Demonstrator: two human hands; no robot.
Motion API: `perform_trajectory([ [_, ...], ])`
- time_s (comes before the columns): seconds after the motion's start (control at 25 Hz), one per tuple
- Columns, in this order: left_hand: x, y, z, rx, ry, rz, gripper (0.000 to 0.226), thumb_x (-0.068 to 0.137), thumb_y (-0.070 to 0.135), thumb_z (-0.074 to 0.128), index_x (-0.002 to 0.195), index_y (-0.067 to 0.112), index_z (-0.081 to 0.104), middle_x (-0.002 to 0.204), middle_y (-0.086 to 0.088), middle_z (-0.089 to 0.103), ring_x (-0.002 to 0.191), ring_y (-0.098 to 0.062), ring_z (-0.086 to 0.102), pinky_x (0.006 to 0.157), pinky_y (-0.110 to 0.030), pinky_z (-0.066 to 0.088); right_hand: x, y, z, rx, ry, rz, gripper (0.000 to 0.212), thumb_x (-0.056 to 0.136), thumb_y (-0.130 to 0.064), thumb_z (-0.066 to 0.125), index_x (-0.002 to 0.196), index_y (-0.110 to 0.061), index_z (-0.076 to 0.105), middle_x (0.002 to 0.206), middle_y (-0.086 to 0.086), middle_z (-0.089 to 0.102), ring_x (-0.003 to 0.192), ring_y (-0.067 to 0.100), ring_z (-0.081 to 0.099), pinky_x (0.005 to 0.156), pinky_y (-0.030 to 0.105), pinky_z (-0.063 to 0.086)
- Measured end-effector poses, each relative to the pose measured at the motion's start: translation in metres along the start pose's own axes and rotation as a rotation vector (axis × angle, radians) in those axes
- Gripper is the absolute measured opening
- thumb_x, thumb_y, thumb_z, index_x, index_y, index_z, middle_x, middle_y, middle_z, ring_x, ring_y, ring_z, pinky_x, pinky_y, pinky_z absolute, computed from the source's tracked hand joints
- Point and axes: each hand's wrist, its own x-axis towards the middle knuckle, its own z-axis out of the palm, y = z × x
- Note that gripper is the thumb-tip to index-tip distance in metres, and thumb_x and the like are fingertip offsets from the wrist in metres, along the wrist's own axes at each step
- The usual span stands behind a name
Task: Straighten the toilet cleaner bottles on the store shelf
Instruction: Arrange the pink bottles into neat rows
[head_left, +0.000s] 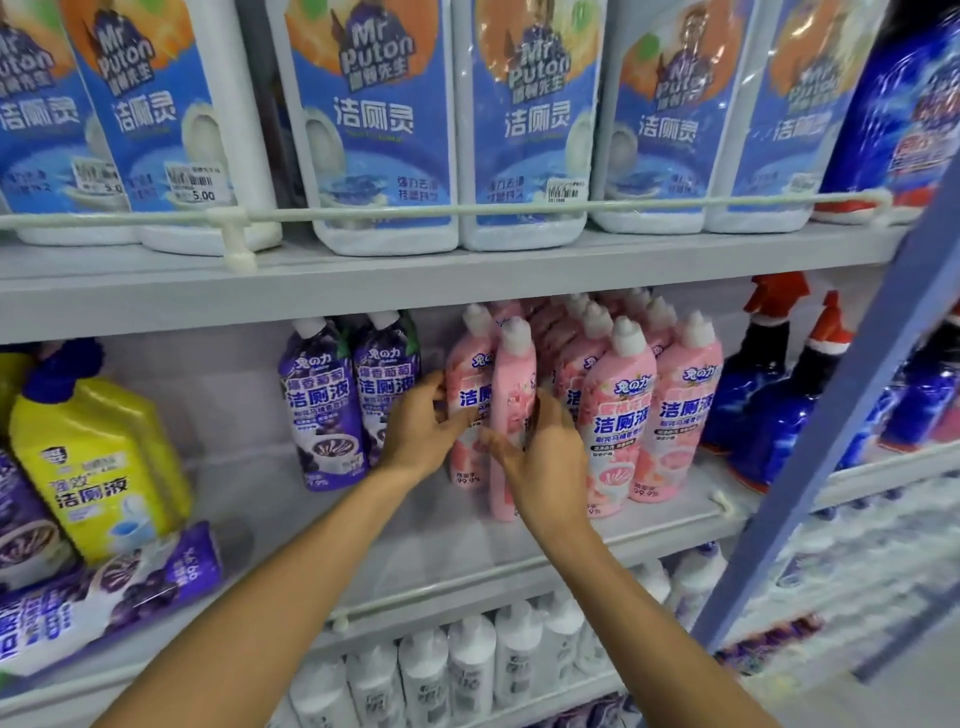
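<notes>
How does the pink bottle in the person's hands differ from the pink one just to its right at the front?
The held bottle is turned sideways, its label facing away; the front bottle shows its label squarely. The held one is gripped by the left hand and right hand; the front one stands untouched. Both are pink with white caps.

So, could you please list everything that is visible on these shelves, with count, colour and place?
Large cleaner bottles: six, white with blue labels, top shelf behind a white rail.
Pink bottles: many, exact count unclear, middle shelf, centre.
Turned pink bottle: one, label facing away, front of the pink group.
Purple bottles: two upright, left of the pink ones.
Fallen purple bottle: one, lying at lower left.
Yellow bottles: at least two, blue caps, far left.
Blue spray bottles: several, red triggers, right.
White bottles: many, bottom shelf.
Left hand: on a pink bottle.
Right hand: on the turned pink bottle.
</notes>
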Motion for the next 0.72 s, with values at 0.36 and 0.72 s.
perform_trajectory([
  [0.36, 0.034, -0.01, 0.022, 0.048, 0.013, 0.022, 0.025, 0.087, 0.021, 0.074, 0.108, 0.013, 0.063, 0.095, -0.004, 0.074, 0.083, -0.023, 0.071, 0.073, -0.037, 0.059, -0.015, -0.003, 0.029, 0.014, 0.111, 0.194, 0.061, 0.084, -0.033, 0.077, 0.135, -0.016, 0.049, 0.121, 0.01, 0.065, 0.107, 0.034, 0.065, 0.082, 0.042, 0.054],
  [0.72, 0.047, -0.025, 0.025, -0.012, -0.009, 0.036, 0.025, 0.085, 0.012, 0.076, 0.106, 0.011, 0.063, 0.094, -0.005, 0.074, 0.084, -0.025, 0.071, 0.077, -0.044, 0.061, -0.002, -0.01, 0.05, 0.016, 0.274, 0.271, 0.053, 0.093, -0.043, 0.067, 0.131, -0.011, 0.052, 0.123, 0.012, 0.066, 0.108, 0.035, 0.066, 0.08, 0.04, 0.053],
])
